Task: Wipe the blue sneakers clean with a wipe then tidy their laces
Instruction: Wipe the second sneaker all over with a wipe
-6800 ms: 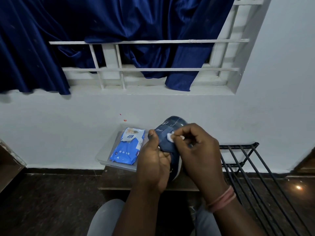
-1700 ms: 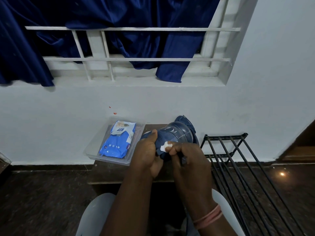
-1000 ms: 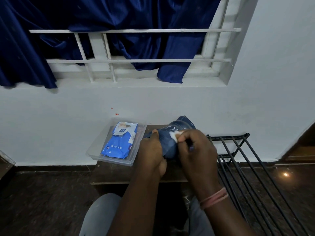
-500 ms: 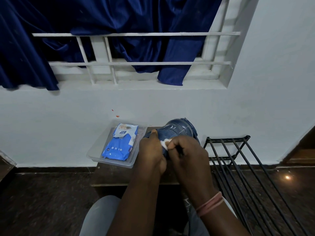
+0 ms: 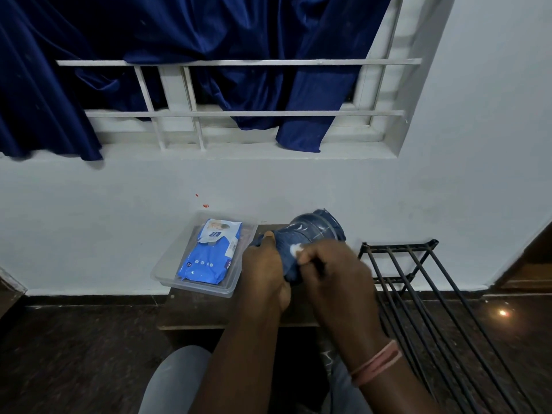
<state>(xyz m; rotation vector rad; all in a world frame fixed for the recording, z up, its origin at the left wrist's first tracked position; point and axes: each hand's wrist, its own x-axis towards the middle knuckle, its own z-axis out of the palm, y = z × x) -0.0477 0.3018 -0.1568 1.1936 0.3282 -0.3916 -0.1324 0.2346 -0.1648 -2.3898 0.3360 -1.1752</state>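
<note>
A blue sneaker is held up over the dark wooden stool, its sole end toward the wall. My left hand grips the sneaker from the left, thumb on top. My right hand pinches a small white wipe and presses it against the sneaker's upper. Much of the shoe is hidden behind both hands. Only one sneaker shows; the laces are not visible.
A clear plastic tray on the stool's left holds a blue pack of wipes. A black metal rack stands to the right. The white wall and barred window with a blue curtain are close ahead. My knees are below.
My right hand has rubbed the wipe back and forth across the sneaker's upper, now lying lower and nearer the left thumb. The left hand keeps its grip. The camera has shifted slightly.
</note>
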